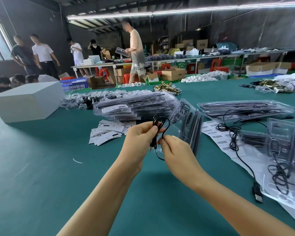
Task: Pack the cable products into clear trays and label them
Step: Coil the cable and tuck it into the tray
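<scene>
Head view: the left hand (140,135) and right hand (173,147) both pinch a thin black coiled cable (160,124) with curled fingers, over the green tabletop (58,167); far stacks of filled clear plastic trays (134,106) look packed; near right, loose cables (235,133), barcode label sheets (218,137) and open trays (283,155) remain.

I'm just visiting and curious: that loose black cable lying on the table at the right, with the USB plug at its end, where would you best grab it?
Probably by the USB plug, pinched across its flat sides from above. It is the one rigid part and lies clear on the green table, while the rest of the loose cable runs thin and limp over the barcode labels.
</scene>
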Action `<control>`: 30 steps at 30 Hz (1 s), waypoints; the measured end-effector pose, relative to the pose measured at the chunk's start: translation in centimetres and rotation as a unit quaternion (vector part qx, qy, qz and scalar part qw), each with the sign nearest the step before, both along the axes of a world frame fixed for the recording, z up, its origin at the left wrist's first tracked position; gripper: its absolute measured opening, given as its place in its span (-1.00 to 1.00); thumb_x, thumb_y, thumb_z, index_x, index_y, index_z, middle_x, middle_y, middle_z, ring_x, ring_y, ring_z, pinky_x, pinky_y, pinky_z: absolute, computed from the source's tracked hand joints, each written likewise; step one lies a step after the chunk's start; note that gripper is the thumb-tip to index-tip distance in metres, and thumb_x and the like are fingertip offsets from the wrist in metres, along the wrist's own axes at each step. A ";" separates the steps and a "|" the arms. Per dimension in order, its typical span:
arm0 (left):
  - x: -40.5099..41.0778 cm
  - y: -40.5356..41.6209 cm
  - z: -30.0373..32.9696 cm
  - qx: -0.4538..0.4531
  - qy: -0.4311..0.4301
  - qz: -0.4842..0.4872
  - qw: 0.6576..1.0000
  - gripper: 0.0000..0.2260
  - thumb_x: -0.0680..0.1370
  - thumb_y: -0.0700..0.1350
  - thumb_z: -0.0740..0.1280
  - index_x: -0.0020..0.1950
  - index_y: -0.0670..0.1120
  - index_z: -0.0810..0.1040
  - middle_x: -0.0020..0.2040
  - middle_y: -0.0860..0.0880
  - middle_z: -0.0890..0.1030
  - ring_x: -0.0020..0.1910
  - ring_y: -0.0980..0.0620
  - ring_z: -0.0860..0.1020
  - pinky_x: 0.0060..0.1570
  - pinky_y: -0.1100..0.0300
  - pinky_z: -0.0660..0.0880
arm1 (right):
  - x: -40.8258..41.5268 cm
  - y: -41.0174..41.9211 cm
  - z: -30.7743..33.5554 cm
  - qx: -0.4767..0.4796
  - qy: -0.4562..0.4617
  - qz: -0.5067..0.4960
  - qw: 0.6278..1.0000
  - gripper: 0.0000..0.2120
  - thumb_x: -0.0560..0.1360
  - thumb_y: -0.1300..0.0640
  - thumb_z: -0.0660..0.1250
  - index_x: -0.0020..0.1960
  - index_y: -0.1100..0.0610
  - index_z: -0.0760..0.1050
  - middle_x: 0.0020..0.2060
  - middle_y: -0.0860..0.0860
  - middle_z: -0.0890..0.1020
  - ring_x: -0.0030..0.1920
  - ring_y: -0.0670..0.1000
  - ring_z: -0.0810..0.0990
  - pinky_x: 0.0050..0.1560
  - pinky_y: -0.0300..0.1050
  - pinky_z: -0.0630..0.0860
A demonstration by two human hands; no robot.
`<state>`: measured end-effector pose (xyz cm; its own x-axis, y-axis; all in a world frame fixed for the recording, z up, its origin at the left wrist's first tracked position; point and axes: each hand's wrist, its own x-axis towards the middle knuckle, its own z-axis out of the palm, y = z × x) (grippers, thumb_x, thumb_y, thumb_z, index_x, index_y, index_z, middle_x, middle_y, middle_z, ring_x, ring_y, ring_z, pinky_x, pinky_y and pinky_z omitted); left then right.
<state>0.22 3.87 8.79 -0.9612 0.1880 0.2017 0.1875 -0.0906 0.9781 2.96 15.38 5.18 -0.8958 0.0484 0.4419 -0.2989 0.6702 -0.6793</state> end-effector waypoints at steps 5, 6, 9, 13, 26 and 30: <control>0.2 0.7 -0.8 -0.060 0.076 0.002 0.995 -0.75 0.59 -0.30 0.24 -0.08 -0.03 0.66 -0.22 0.09 0.68 -0.25 0.21 0.55 -0.26 0.40 0.42 | 0.0 -0.1 -0.1 0.029 0.008 -0.001 1.000 -0.79 0.62 0.18 0.08 -0.13 0.16 0.41 -0.22 0.08 0.48 -0.19 0.11 0.46 -0.10 0.02 0.40; 0.2 0.8 -1.0 -0.065 0.084 -0.002 0.994 -0.75 0.59 -0.31 0.25 -0.05 -0.04 0.67 -0.22 0.10 0.68 -0.26 0.24 0.55 -0.26 0.43 0.41 | 0.0 -0.1 -0.2 0.026 0.002 -0.001 1.000 -0.79 0.62 0.19 0.08 -0.11 0.18 0.43 -0.19 0.09 0.49 -0.16 0.11 0.47 -0.08 0.03 0.41; 0.1 0.7 -1.0 -0.073 0.103 -0.023 0.992 -0.75 0.58 -0.32 0.26 -0.03 -0.04 0.67 -0.17 0.10 0.70 -0.21 0.28 0.58 -0.22 0.47 0.41 | -0.2 0.3 0.0 0.002 -0.010 0.002 1.000 -0.76 0.61 0.21 0.08 -0.13 0.21 0.47 -0.16 0.09 0.53 -0.14 0.09 0.50 -0.06 -0.03 0.42; -0.4 0.2 -1.0 -0.071 0.110 -0.075 0.989 -0.79 0.58 -0.32 0.26 0.09 -0.17 0.66 -0.01 0.00 0.70 0.00 0.17 0.62 0.01 0.39 0.48 | -0.5 0.7 0.5 -0.105 -0.045 0.026 0.993 -0.74 0.61 0.17 0.13 -0.13 0.17 0.55 -0.22 -0.03 0.59 -0.25 -0.14 0.50 -0.27 -0.35 0.40; -0.8 0.5 -2.0 -0.071 0.131 0.086 0.985 -0.78 0.57 -0.30 0.27 -0.19 -0.08 0.62 -0.32 0.07 0.63 -0.28 0.12 0.59 -0.26 0.30 0.50 | 0.5 -0.4 0.1 -0.015 -0.024 0.009 1.000 -0.71 0.61 0.13 0.17 -0.27 0.06 0.48 -0.50 -0.11 0.44 -0.29 0.06 0.36 -0.31 -0.09 0.29; -1.2 -0.4 -1.3 0.080 -0.009 0.069 0.994 -0.82 0.59 -0.30 0.25 -0.11 -0.14 0.61 -0.32 0.03 0.63 -0.29 0.12 0.58 -0.20 0.26 0.58 | 1.0 -0.9 -0.6 0.047 0.039 -0.008 0.998 -0.87 0.54 0.00 0.32 -0.01 0.00 0.62 -0.26 -0.17 0.61 -0.11 -0.02 0.38 -0.09 -0.08 0.39</control>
